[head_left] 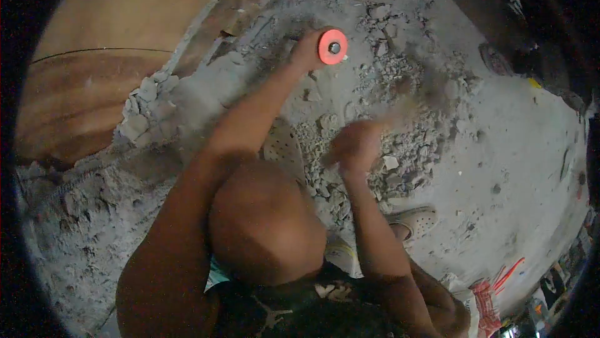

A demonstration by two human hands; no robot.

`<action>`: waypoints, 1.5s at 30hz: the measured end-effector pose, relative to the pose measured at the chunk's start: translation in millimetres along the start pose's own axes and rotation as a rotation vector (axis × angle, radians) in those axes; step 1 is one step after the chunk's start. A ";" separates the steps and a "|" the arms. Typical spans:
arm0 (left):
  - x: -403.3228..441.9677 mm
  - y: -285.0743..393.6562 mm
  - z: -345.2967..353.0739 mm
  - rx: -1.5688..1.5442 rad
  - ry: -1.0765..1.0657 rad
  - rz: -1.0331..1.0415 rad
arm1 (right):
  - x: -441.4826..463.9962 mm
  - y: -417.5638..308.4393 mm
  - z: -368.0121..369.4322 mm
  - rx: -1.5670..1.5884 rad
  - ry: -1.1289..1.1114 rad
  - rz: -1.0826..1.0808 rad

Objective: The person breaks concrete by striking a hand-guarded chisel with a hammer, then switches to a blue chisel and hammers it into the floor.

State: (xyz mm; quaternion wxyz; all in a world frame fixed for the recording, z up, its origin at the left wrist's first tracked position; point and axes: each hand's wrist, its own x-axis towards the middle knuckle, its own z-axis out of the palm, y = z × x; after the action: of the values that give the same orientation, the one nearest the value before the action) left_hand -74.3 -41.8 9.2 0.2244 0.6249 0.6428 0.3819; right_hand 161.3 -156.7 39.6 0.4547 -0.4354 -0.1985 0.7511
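Note:
My left hand is closed around a chisel with a round orange hand guard. Its metal striking end faces up toward me, while the blade is hidden below. Nearer my body, my right hand makes a fist, blurred by motion. From it a smeared, tan handle reaches up and to the right; it looks like a hammer, with the head too blurred to make out. Broken rubble lies on the floor under and around both hands.
My feet, in perforated clogs, stand among the debris. A curved brown panel fills the upper left, with broken chunks along its edge. Smooth grey floor spreads to the right. A red-and-white sack lies at lower right.

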 end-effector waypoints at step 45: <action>-59.5 -22.4 18.8 0.181 -0.113 0.233 | -12.6 -73.8 -92.3 -0.494 0.130 0.011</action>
State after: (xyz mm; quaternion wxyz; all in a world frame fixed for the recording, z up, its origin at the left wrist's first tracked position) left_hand -67.0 -94.2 -30.7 0.1570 0.7333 0.5843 0.3101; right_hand 278.6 -139.0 46.8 0.3425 -0.5816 -0.3439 0.6528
